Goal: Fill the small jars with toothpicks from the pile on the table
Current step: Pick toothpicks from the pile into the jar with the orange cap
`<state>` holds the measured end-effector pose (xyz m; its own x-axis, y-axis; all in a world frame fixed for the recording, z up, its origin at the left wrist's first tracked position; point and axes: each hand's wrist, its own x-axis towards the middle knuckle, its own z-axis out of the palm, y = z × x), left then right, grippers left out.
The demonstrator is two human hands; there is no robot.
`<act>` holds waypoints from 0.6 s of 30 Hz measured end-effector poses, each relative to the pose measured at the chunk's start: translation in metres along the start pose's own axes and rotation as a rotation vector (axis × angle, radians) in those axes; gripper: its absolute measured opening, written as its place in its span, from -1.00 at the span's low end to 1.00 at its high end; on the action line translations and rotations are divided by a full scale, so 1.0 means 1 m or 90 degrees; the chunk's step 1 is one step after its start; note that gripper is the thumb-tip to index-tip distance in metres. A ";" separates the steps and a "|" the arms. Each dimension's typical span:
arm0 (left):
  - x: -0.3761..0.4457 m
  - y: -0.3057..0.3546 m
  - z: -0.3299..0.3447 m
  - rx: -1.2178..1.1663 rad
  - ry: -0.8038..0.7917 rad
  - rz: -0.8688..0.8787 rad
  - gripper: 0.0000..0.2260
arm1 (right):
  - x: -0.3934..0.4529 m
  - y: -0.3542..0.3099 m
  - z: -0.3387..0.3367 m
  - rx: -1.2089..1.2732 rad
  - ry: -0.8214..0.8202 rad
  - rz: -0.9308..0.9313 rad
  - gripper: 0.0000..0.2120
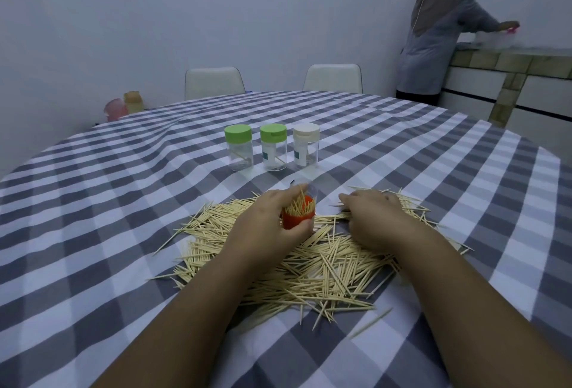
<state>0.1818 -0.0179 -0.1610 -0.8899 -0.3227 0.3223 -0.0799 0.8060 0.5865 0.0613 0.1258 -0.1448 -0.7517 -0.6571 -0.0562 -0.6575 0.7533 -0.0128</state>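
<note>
A wide pile of toothpicks (pixel 312 267) lies on the checked tablecloth in front of me. My left hand (pixel 269 220) grips a small clear jar with a red lid (pixel 299 212), tilted over the pile and holding a bunch of toothpicks. My right hand (pixel 374 220) rests palm down on the right part of the pile, fingers bent over toothpicks; whether it holds any is hidden. Three upright capped jars stand beyond: a green-lidded jar (pixel 239 148), a second green-lidded jar (pixel 273 147) and a white-lidded jar (pixel 306 145), nearly empty.
The grey and white checked table (pixel 123 202) spreads on all sides. Two white chairs (pixel 213 81) stand at its far edge. Two small coloured containers (pixel 123 104) sit at the far left. A person (pixel 439 25) stands at a counter (pixel 510 78) at the back right.
</note>
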 end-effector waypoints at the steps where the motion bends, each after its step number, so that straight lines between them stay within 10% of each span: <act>1: 0.000 0.000 0.000 -0.001 0.001 0.001 -0.44 | 0.003 0.000 0.003 -0.025 0.028 -0.010 -0.59; 12: 0.000 -0.004 0.003 -0.010 0.025 -0.014 -0.32 | 0.009 -0.008 0.011 -0.028 0.162 -0.027 -0.79; 18: 0.001 -0.005 0.004 -0.011 0.031 -0.024 -0.23 | 0.007 -0.014 -0.003 0.226 0.156 0.006 -0.90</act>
<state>0.1799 -0.0202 -0.1666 -0.8639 -0.3760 0.3352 -0.1044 0.7847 0.6110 0.0649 0.1103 -0.1421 -0.7759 -0.6045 0.1806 -0.6242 0.6938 -0.3592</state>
